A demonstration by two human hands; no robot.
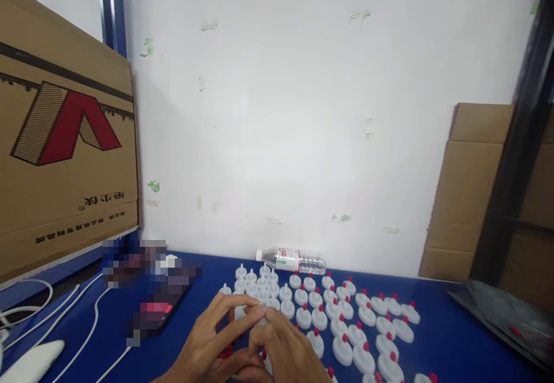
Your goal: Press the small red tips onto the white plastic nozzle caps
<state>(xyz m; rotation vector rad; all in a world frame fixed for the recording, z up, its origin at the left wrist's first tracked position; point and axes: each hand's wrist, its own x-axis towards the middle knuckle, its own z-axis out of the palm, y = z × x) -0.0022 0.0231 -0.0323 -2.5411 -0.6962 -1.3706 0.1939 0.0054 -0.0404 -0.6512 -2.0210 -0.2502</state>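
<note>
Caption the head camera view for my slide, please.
Left hand and right hand close together among white caps, many red-tipped, on a blue table, with a clear bottle lying behind.

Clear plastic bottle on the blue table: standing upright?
No, the bottle lies on its side behind the white pieces.

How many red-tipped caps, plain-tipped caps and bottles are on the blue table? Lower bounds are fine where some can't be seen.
White nozzle caps with red tips: at least 20
White nozzle caps with plain white tips: at least 10
Clear plastic bottle: 1
Total: at least 31; some caps are hidden or cut off.
</note>
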